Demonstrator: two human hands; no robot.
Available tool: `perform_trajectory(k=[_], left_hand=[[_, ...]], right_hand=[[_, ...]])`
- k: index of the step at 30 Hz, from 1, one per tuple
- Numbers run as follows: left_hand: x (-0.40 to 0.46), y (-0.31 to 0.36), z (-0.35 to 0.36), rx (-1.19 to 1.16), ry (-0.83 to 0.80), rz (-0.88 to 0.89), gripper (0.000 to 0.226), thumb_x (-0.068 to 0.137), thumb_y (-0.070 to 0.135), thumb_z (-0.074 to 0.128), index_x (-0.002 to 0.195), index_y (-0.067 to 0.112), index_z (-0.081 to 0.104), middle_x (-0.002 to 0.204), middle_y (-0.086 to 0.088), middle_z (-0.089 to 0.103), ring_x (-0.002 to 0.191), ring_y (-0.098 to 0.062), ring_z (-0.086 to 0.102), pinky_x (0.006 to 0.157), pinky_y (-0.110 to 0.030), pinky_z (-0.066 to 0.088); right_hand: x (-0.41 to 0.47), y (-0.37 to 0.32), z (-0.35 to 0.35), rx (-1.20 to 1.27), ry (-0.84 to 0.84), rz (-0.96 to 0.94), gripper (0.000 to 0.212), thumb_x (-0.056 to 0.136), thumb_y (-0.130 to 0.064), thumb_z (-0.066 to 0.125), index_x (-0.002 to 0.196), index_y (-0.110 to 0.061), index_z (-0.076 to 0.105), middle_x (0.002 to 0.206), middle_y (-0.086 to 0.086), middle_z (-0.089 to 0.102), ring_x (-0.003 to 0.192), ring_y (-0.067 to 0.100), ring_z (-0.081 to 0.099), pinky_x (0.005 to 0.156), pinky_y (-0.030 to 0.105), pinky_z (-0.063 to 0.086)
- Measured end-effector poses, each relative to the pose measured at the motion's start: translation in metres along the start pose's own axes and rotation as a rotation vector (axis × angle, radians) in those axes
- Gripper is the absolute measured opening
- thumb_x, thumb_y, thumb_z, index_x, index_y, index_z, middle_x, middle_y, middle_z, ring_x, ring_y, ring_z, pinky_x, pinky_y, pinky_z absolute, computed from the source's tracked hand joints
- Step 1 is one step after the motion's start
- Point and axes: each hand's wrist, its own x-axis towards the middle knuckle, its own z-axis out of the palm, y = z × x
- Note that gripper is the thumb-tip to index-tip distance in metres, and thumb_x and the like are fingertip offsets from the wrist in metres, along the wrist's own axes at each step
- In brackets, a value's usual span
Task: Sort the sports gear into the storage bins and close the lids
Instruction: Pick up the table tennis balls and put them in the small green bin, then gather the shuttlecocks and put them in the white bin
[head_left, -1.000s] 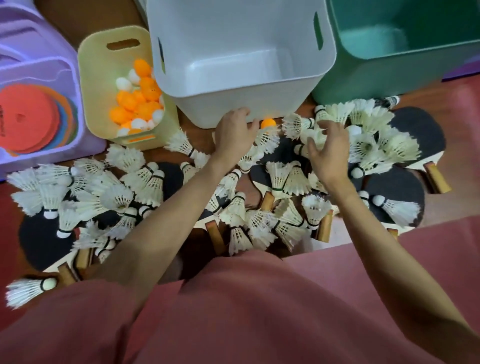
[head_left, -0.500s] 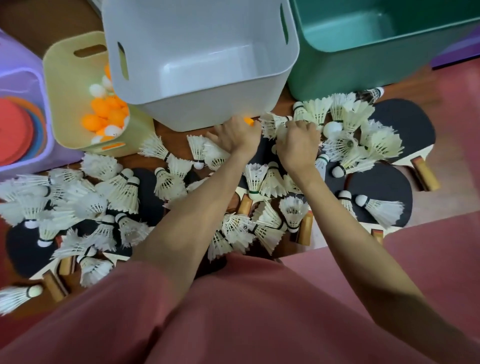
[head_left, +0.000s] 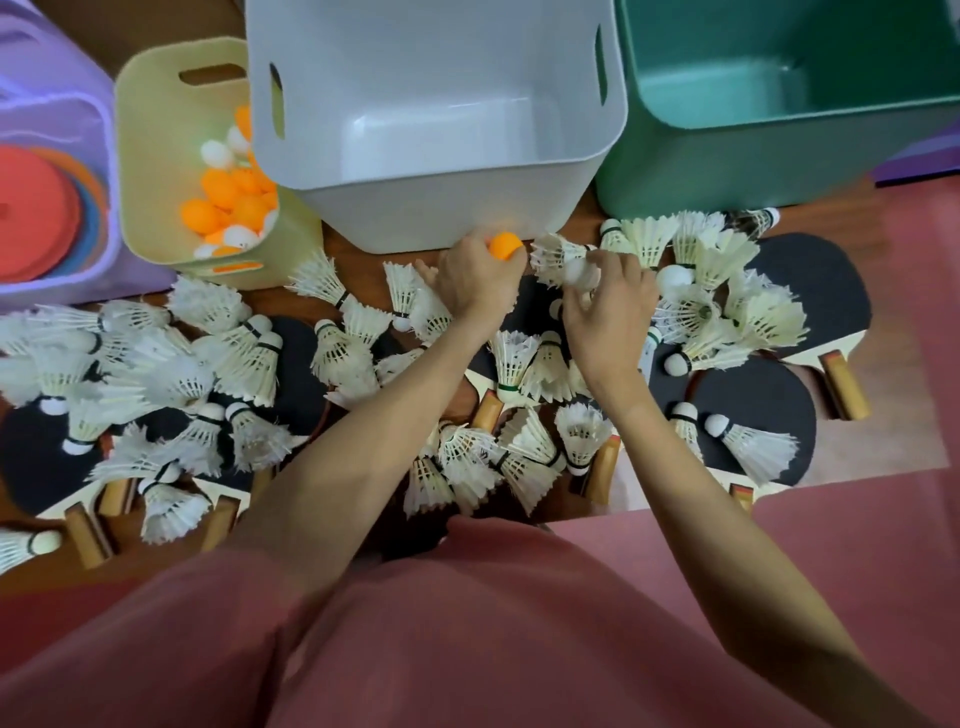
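An orange ball (head_left: 506, 244) was pinched in the left hand (head_left: 475, 280) just below the white bin (head_left: 436, 208); beside it, a shuttlecock (head_left: 558, 257) was apparently gripped by the right hand (head_left: 608, 306).

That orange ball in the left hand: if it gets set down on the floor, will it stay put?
Probably not. The orange ball is smooth and round, so it would likely roll. It looks light and hollow like those in the yellow bin. The left hand grips it only at the fingers, so it may slip.
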Motion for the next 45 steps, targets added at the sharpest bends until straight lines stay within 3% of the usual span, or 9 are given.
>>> perform_trajectory(k=[4,7,11,16,22,26,34,38,45], left_hand=[[-0.015,-0.016,-0.039,-0.212,0.003,0.183,0.019,0.08,0.038,0.07,0.084,0.02,0.068,0.077,0.007,0.067,0.079,-0.014,0.063,0.086,-0.034,0.048],[-0.021,-0.042,-0.068,-0.357,0.058,0.181,0.026,0.079,0.034,0.075,0.098,0.018,0.068,0.087,0.009,0.068,0.075,0.002,0.06,0.072,-0.015,0.05],[-0.02,-0.086,-0.115,-0.507,0.177,0.106,0.033,0.079,0.027,0.076,0.108,0.016,0.065,0.096,0.008,0.066,0.086,-0.003,0.063,0.078,-0.018,0.052],[0.02,-0.14,-0.176,-0.57,0.336,-0.063,0.042,0.074,0.023,0.078,0.111,0.011,0.062,0.102,0.0,0.068,0.091,-0.01,0.065,0.082,-0.028,0.055],[0.075,-0.164,-0.23,-0.56,0.291,-0.051,0.047,0.071,0.021,0.078,0.112,0.004,0.063,0.104,-0.007,0.067,0.095,-0.017,0.065,0.086,-0.032,0.055],[0.089,-0.171,-0.239,-0.369,0.212,-0.033,0.05,0.079,0.028,0.072,0.122,0.005,0.061,0.119,-0.011,0.065,0.11,-0.021,0.061,0.096,-0.037,0.049],[0.031,-0.152,-0.21,-0.319,0.196,0.215,0.027,0.085,0.014,0.06,0.111,0.009,0.065,0.106,-0.003,0.069,0.094,-0.014,0.064,0.082,-0.031,0.054],[-0.003,-0.123,-0.173,-0.267,0.078,0.427,0.027,0.087,0.016,0.061,0.112,0.008,0.064,0.105,-0.003,0.069,0.09,-0.009,0.062,0.079,-0.024,0.052],[-0.033,-0.078,-0.099,-0.1,-0.237,0.642,0.033,0.088,0.016,0.062,0.12,0.011,0.06,0.113,-0.004,0.065,0.103,-0.018,0.06,0.091,-0.034,0.049]], right_hand=[[-0.015,-0.015,0.001,0.182,0.071,-0.067,0.032,0.091,-0.026,0.055,0.116,-0.006,0.056,0.112,0.011,0.056,0.102,0.027,0.052,0.087,0.034,0.039],[-0.024,-0.037,0.005,0.392,0.017,-0.108,0.031,0.092,-0.023,0.058,0.115,-0.003,0.053,0.109,0.011,0.055,0.095,0.025,0.056,0.079,0.039,0.049],[-0.037,-0.08,0.017,0.399,-0.077,-0.288,0.032,0.092,-0.021,0.06,0.115,0.0,0.054,0.108,0.013,0.056,0.098,0.022,0.053,0.081,0.023,0.04],[-0.044,-0.158,0.032,0.423,-0.153,-0.537,0.028,0.093,-0.017,0.057,0.115,0.0,0.055,0.112,0.013,0.056,0.1,0.023,0.056,0.084,0.028,0.044],[-0.016,-0.247,0.06,0.376,-0.129,-0.668,0.029,0.091,-0.016,0.057,0.116,-0.001,0.055,0.114,0.015,0.057,0.101,0.029,0.057,0.082,0.037,0.047],[-0.01,-0.267,0.072,0.324,-0.11,-0.63,0.036,0.09,-0.019,0.058,0.121,-0.001,0.054,0.118,0.016,0.056,0.107,0.031,0.055,0.089,0.036,0.044],[-0.047,-0.172,0.043,0.295,-0.133,-0.534,0.027,0.093,-0.016,0.051,0.116,-0.003,0.056,0.113,0.013,0.055,0.102,0.026,0.055,0.087,0.033,0.046],[-0.046,-0.093,0.017,0.164,-0.087,-0.356,0.022,0.09,-0.01,0.052,0.109,0.0,0.056,0.106,0.015,0.056,0.099,0.029,0.053,0.084,0.032,0.042],[-0.022,0.022,-0.027,-0.082,-0.022,0.022,0.032,0.087,-0.006,0.054,0.118,0.004,0.053,0.116,0.022,0.055,0.111,0.036,0.049,0.094,0.037,0.037]])
